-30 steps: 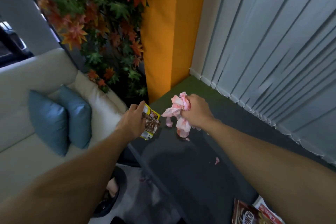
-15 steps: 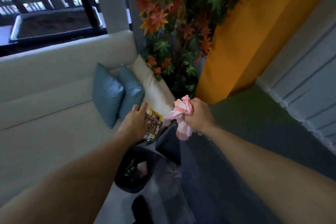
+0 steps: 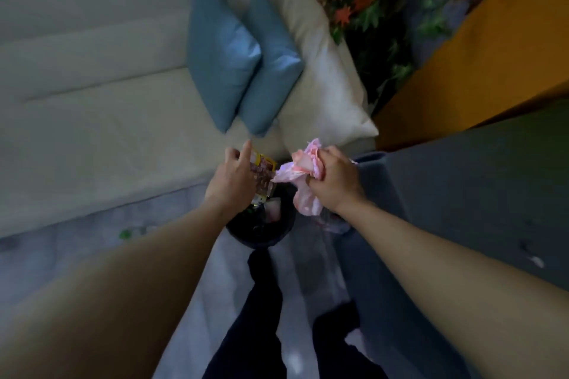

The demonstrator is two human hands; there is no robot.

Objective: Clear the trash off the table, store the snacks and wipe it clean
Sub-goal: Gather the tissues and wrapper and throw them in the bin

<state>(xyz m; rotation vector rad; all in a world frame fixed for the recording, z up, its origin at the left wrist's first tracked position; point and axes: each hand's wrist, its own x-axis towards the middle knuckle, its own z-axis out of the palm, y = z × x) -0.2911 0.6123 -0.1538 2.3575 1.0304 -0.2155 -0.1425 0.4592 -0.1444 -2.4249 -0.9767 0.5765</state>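
My left hand [image 3: 231,179] grips a yellow and brown snack wrapper [image 3: 262,175]. A crumpled wad of pink paper [image 3: 300,175] is clenched in my right hand [image 3: 334,181]. Both hands hover side by side, just above a round black trash bin [image 3: 261,229] on the floor. The bin holds some trash, partly hidden by my hands. The dark table [image 3: 462,194] runs along the right, with small pink scraps [image 3: 537,261] on its surface.
A cream sofa [image 3: 92,132] with two blue cushions [image 3: 243,61] and a white pillow [image 3: 320,77] lies beyond the bin. Orange-leafed foliage [image 3: 363,3] and an orange wall [image 3: 492,49] stand at the upper right. My dark-trousered legs [image 3: 264,317] stand between bin and table.
The view has swung down and left from the table toward the sofa. Both hands, still holding wrapper and pink paper, have come over the trash bin.
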